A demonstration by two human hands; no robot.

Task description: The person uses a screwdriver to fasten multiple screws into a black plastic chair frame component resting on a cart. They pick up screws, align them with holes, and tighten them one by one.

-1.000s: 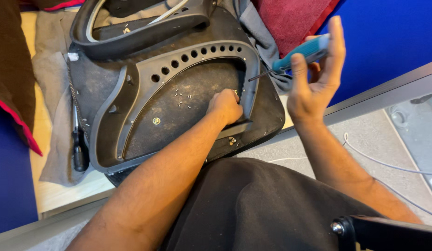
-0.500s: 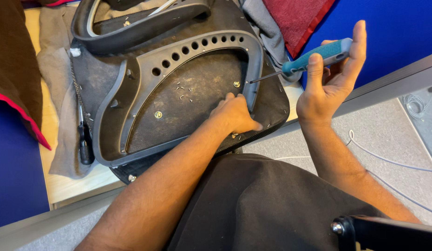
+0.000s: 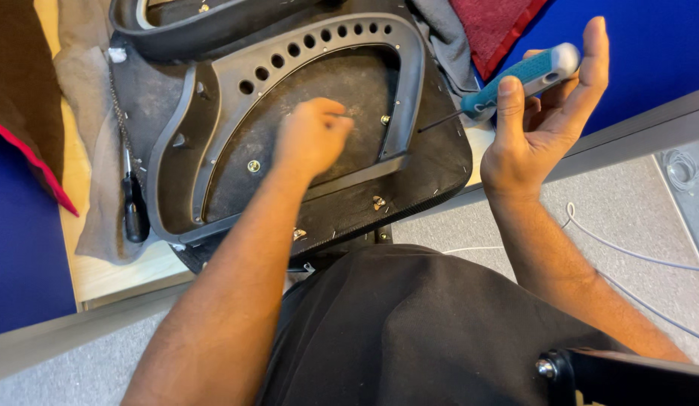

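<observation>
Screwdriver [image 3: 515,81] pinched loosely in our right hand [image 3: 541,128], shaft pointing eight o'clock toward our curled, empty left hand [image 3: 312,135].

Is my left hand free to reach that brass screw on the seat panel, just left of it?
Probably yes: the left hand hovers over the panel, the screw lies uncovered beside it.

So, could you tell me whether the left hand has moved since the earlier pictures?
Yes. The left hand has left the right inner edge of the grey frame and gone leftwards, over the middle of the dark seat panel, near a brass screw.
</observation>
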